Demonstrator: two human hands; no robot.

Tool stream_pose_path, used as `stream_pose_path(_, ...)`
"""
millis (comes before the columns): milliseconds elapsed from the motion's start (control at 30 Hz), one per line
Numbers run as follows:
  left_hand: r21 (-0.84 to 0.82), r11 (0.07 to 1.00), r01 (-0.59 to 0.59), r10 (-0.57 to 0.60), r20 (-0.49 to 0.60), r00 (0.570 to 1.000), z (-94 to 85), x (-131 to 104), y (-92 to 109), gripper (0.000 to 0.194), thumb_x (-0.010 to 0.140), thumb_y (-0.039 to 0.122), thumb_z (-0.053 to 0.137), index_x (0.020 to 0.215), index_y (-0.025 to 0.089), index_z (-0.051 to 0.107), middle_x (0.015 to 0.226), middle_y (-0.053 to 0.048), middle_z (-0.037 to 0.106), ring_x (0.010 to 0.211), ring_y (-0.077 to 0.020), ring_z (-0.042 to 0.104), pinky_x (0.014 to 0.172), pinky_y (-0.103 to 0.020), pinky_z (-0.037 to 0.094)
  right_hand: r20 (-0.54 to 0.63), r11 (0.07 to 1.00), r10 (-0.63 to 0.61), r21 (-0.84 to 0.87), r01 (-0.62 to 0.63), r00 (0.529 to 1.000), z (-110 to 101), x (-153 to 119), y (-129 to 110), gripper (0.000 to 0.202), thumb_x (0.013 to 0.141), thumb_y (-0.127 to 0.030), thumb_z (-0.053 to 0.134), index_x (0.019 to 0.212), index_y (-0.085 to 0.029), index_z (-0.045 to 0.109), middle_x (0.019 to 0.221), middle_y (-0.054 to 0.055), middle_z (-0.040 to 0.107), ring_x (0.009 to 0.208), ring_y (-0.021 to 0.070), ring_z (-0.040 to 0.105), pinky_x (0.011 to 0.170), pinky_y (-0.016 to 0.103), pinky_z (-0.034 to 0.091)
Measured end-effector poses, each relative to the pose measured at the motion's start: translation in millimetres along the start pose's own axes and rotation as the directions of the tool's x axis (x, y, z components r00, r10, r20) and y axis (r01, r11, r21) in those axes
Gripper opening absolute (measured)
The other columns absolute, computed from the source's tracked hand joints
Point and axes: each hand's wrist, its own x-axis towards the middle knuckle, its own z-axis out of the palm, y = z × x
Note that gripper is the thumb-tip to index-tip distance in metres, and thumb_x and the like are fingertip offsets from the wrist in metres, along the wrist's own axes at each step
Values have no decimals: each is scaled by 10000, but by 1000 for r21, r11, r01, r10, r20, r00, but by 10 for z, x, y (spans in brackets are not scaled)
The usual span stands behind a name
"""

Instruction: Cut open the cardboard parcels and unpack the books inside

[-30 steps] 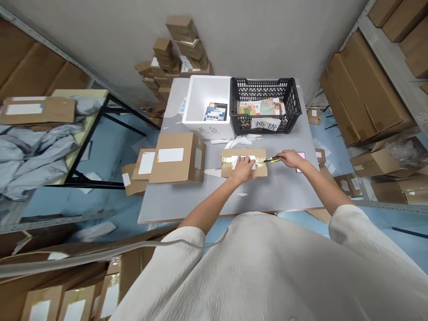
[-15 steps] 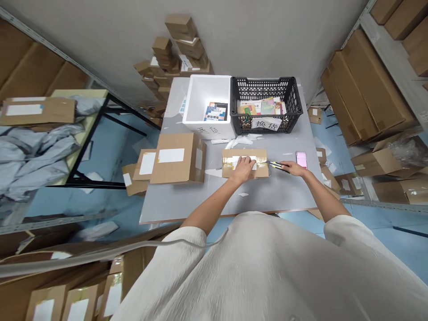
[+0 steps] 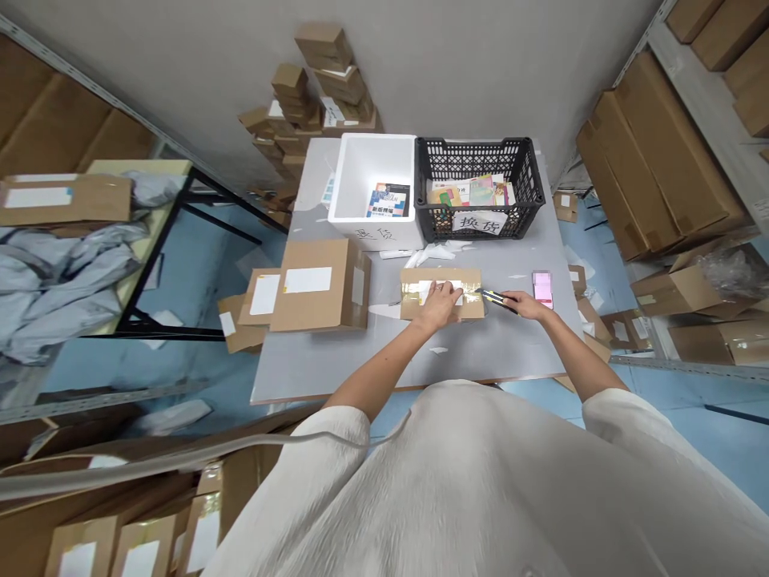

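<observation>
A small taped cardboard box (image 3: 412,301) with a white label lies in front of me on the grey table (image 3: 336,361). My left hand (image 3: 440,306) rests on top of it, fingers spread across the label and tape. In my right hand (image 3: 524,304) is a black-and-yellow utility knife (image 3: 496,298), gripped by its handle. The knife's front end is at the box's right end; whether the blade is in the cardboard is too small to tell. A phone (image 3: 542,288) with a lit pink screen lies just beyond my right hand.
Behind the box stand a white foam bin (image 3: 373,232) and a black plastic crate (image 3: 432,220), both holding books. A larger carton (image 3: 312,296) sits to the left. Paper scraps (image 3: 429,255) lie before the bins. Shelves with cartons (image 3: 661,160) flank the table.
My right hand and the knife have shifted very slightly left against the box's right end. My left hand stays on the box.
</observation>
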Motion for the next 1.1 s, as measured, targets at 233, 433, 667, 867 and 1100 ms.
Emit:
stream_pose_path(233,35,999,3,-3,9,1000,-24,8,25,764,800,367,999,1466,254,642,1460,-176,629,1319,-403,686,1401,-630,236,24,999,22,30,-23,999,-31,-110,3,459,988,-655,617,1078,-222,743,780,-18,646,706,165,547,631,267,435)
stream_pose_path(433,-6,1000,-16,16,-3,1000,-26,27,-9,757,783,340,1003,1449,262,651,1442,-170,631,1359,-408,664,1392,-623,269,-133,996,70,71,-61,989,8,-97,32,462,994,-643,601,1157,-226,714,812,1,671,696,183,572,610,284,452)
stream_pose_path(667,-46,999,19,-20,-21,1000,-131,29,8,878,896,481,903,1653,239,531,1502,-192,607,1424,-433,612,1272,-534,434,-196,980,136,171,-103,971,96,-203,103,565,970,-712,667,1291,-247,648,972,33,789,736,193,684,650,293,525)
stream_pose_path(867,-8,991,131,-131,-69,989,-254,225,98,507,1129,313,508,1628,233,557,1645,-200,546,1364,-390,655,1176,-519,472,-291,1000,-6,10,10,957,109,-297,49,576,1085,-710,560,1410,-269,739,1003,58,830,900,268,760,862,408,633)
stream_pose_path(1100,47,991,125,-123,-49,991,-307,391,91,578,1029,276,716,1585,245,559,1640,-205,556,1469,-418,560,1217,-547,407,-210,894,-192,-440,83,959,84,-366,-44,480,1087,-402,646,1532,-272,774,1234,140,799,1153,347,747,1049,487,607)
